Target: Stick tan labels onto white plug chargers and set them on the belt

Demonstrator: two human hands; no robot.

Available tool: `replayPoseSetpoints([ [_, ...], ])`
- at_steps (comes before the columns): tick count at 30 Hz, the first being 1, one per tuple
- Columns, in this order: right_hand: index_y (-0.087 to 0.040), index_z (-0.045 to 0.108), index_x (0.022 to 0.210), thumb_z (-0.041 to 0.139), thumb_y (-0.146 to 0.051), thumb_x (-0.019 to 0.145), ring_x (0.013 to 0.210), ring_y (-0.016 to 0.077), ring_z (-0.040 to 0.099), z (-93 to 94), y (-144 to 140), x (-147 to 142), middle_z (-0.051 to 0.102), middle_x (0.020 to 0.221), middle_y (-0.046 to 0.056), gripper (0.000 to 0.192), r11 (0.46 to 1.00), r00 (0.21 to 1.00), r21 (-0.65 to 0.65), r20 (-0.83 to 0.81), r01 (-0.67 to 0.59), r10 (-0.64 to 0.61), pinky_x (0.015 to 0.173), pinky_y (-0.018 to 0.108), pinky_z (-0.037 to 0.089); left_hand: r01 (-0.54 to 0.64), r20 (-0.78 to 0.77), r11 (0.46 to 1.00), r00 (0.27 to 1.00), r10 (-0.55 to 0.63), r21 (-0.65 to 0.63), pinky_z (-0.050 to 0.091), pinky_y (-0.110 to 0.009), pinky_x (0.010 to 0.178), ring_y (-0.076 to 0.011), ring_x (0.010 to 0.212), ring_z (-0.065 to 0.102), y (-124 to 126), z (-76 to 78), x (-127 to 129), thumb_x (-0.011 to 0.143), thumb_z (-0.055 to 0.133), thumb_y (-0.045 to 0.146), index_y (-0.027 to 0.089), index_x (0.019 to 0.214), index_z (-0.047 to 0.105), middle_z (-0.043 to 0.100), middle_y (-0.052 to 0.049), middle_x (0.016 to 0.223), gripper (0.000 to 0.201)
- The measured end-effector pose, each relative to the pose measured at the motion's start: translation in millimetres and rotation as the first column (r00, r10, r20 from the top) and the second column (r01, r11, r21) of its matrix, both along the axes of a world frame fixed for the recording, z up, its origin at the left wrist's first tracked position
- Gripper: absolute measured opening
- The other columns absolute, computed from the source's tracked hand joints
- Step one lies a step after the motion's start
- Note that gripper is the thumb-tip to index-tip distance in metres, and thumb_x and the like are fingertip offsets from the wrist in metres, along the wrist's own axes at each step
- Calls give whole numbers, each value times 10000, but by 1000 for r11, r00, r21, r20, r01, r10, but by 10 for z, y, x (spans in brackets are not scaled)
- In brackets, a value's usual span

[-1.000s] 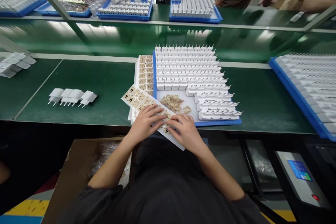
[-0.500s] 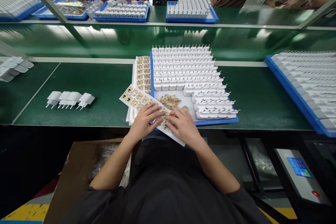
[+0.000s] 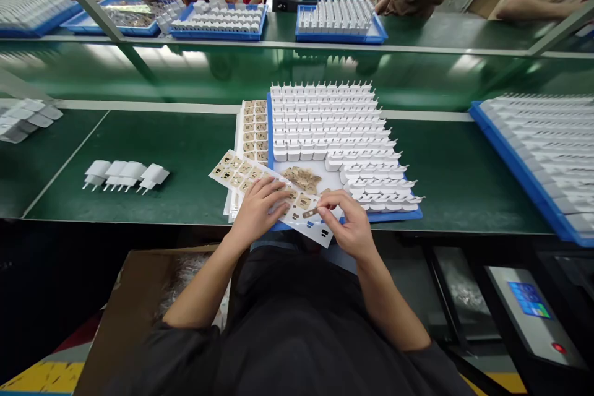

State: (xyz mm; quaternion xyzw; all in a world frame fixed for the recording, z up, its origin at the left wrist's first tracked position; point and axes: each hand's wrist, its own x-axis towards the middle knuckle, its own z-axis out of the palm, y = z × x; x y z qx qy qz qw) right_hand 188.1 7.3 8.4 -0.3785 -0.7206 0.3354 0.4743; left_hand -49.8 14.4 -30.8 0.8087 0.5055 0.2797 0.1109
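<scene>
My left hand (image 3: pixel 258 210) lies on a sticker sheet (image 3: pixel 241 172), fingers stretched over its surface and pressing it down. The sheet slants across the near-left corner of a blue tray (image 3: pixel 390 215), its lower end past the table edge. Between thumb and fingertips, my right hand (image 3: pixel 347 221) pinches a small tan sticker piece (image 3: pixel 310 213) just above the sheet. Tan scraps (image 3: pixel 301 179) lie heaped on the tray's white floor. Rows of white plug adapters (image 3: pixel 325 117), pins up, fill the tray's back and right side.
More sticker sheets (image 3: pixel 255 130) lie left of the tray. Several loose plug adapters (image 3: pixel 125 174) rest on the green table (image 3: pixel 195 148). Another full tray (image 3: pixel 520 167) stands at the right. Co-workers sit beyond the raised shelf (image 3: pixel 417 31), which holds further trays. A cardboard box (image 3: pixel 134 303) is below.
My right hand has lifted off the sheet and moved right, now pinching a small tan sticker piece. The sheet's lower end shows more. My left hand has stayed nearly in place.
</scene>
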Motion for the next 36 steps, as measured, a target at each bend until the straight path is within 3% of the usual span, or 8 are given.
replayPoseSetpoints([
  [5,-239,666,941,623,-178,953,857,201,646,76,-79,59,689,875,39,76,999,998,-18,-33,-45,44,732,335,519,6,-21,991,1000,-3,137,446,-514,1089,-321,1263,543,442,268,370,946,649,369,226,1251,670,665,-120,1301,338],
  [9,-232,669,928,625,-178,943,872,204,659,69,-139,30,693,898,49,71,998,998,-27,-30,-55,55,748,345,532,38,-97,990,995,-24,139,350,-609,1122,-444,1398,398,915,366,831,812,804,371,180,1247,649,457,-213,1524,500],
  [14,-232,683,932,624,-214,952,873,210,669,23,-148,78,704,927,65,65,999,1000,-28,0,-17,17,747,355,550,110,-101,989,990,-100,101,282,-650,1145,-464,1456,330,1186,336,1126,764,823,176,175,978,688,346,-190,1625,253],
  [19,-242,689,952,620,-233,964,953,218,673,-21,-128,138,704,971,72,71,998,995,-57,-94,38,-43,800,359,559,175,289,983,946,-151,-61,471,-520,1047,-337,1230,585,920,434,901,811,799,296,185,1007,656,662,-143,1279,266],
  [23,-249,688,964,633,-248,966,879,202,676,-17,-162,85,709,909,48,55,993,974,-118,-226,-9,-18,797,356,549,340,763,863,642,77,-373,591,-337,793,-214,924,709,465,466,664,831,761,495,205,1157,589,709,-78,1058,469],
  [27,-240,690,933,644,-311,958,834,203,669,11,-206,-18,705,867,45,88,985,963,-158,-270,-64,20,786,362,551,437,874,786,412,257,-437,618,-344,771,-232,973,728,103,357,575,844,747,509,233,1263,560,717,-99,1161,535],
  [30,-239,689,923,653,-355,950,830,203,670,15,-217,-71,705,879,47,124,976,956,-208,-293,-69,6,782,358,561,378,867,819,422,263,-432,609,-395,898,-267,1077,717,-37,245,543,827,775,482,206,1142,666,739,-108,1170,432],
  [36,-241,696,904,670,-343,939,813,188,668,-5,-252,-111,706,852,32,112,964,943,-236,-331,-124,40,766,330,552,256,793,905,596,129,-340,574,-438,1012,-272,1103,720,-155,98,436,812,804,447,211,1164,684,741,-116,1189,441],
])
